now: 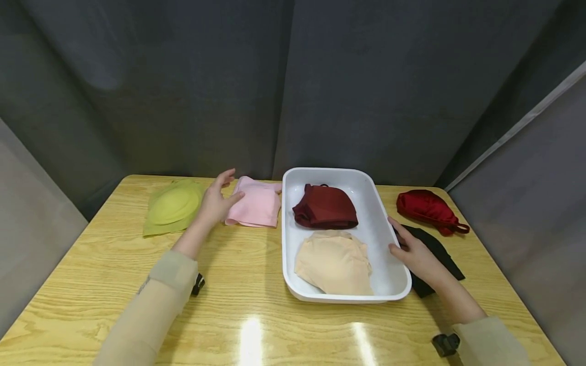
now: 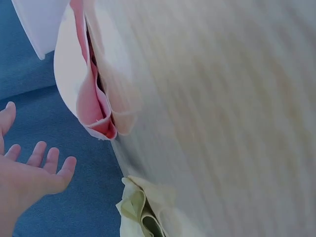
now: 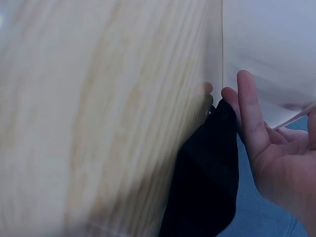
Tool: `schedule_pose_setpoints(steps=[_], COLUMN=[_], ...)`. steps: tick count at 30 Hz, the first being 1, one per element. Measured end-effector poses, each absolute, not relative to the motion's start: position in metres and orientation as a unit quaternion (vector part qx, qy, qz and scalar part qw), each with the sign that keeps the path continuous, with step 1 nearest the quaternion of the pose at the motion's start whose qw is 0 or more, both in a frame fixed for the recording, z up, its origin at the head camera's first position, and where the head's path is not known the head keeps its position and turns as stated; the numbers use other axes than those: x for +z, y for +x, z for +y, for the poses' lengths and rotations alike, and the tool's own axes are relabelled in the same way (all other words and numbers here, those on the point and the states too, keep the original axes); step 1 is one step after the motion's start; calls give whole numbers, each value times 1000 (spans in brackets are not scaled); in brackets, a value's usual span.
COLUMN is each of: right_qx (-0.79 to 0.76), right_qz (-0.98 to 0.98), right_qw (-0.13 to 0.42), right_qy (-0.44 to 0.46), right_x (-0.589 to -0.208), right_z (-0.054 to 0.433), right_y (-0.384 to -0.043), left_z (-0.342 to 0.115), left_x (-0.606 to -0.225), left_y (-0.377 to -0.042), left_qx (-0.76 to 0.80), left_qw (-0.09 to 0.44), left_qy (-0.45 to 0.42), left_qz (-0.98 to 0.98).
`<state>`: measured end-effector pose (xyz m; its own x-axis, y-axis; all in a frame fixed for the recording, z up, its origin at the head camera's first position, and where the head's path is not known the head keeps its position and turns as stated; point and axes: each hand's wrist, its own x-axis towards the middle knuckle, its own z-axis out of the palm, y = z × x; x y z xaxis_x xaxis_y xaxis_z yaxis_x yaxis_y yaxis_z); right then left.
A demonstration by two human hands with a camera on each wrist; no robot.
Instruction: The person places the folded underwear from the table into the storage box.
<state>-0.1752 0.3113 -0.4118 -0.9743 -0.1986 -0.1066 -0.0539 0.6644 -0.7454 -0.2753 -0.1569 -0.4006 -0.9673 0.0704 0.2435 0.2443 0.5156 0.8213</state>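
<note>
A white plastic tub stands on the table, with a folded maroon bra and a beige garment with cup shapes inside. At its right side, my right hand grips the rim, thumb at the edge and fingers against the outer wall. My left hand is spread above the table, beside a folded pink garment. In the left wrist view its fingers are apart from the pink garment and hold nothing. Beneath the right hand lies a black garment, partly hidden.
A folded yellow bra lies at the table's left, left of the left hand. A red satin bra lies at the far right corner. Grey curtains stand behind the table's back edge.
</note>
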Motion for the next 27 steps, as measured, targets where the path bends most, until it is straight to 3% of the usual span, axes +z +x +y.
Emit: schedule_pose_setpoints(steps=[18,27], right_qx=[-391,-394], right_qz=[914,912], right_qw=[92,92], right_qy=[-63,-67], right_x=[-410,-412], right_z=[310,311], right_y=[-175,-175], left_z=[-163,-167], left_x=[-404,-418], left_y=[-308,-321], left_qx=[-417,-383], left_qw=[22,-63], left_qy=[-86,-64], left_qz=[-905,-919])
